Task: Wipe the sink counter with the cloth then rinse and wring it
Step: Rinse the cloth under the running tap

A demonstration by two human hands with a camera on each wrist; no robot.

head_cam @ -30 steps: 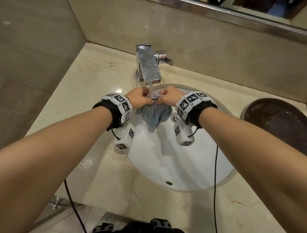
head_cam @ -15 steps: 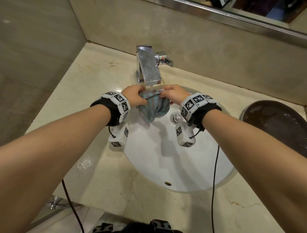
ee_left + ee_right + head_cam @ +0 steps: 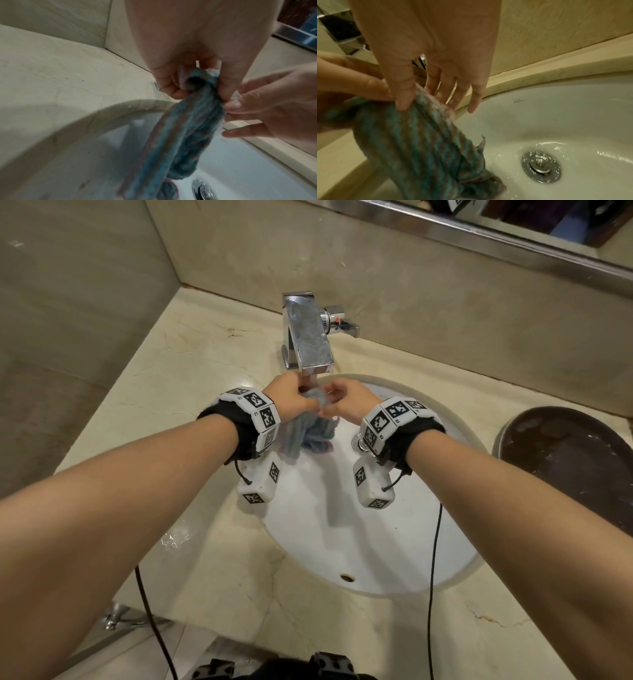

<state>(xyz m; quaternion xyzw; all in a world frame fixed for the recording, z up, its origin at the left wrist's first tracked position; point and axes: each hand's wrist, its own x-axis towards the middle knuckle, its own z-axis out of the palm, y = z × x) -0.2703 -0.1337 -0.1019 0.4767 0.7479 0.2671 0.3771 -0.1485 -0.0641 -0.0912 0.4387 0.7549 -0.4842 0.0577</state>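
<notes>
Both hands are up under the spout of the chrome faucet [image 3: 310, 337] at the far side of the white sink [image 3: 376, 559], close together with the cloth [image 3: 310, 433] bunched between them. The left hand [image 3: 291, 400] has its fingers curled round the gathered top of the cloth, as the left wrist view shows, and the thumb presses along its right side. The right hand [image 3: 346, 402] pinches the same top edge: its thumb lies on the near face of the fabric and at least one finger sits behind it, while the other fingers hang fairly straight and splayed, free of the cloth. The cloth is teal with dull pinkish stripes, and it hangs down from the two grips into the bowl, its lower end just left of the metal drain [image 3: 541, 167]. Water gleams and ripples on the porcelain around the drain; a stream from the spout may be falling onto the hands, though it is too faint in the head view to be sure. The beige marble worktop [image 3: 191, 378] wraps the sink, with a wet patch near its left rim, and a dark round basin [image 3: 575, 460] sits off to the right.
</notes>
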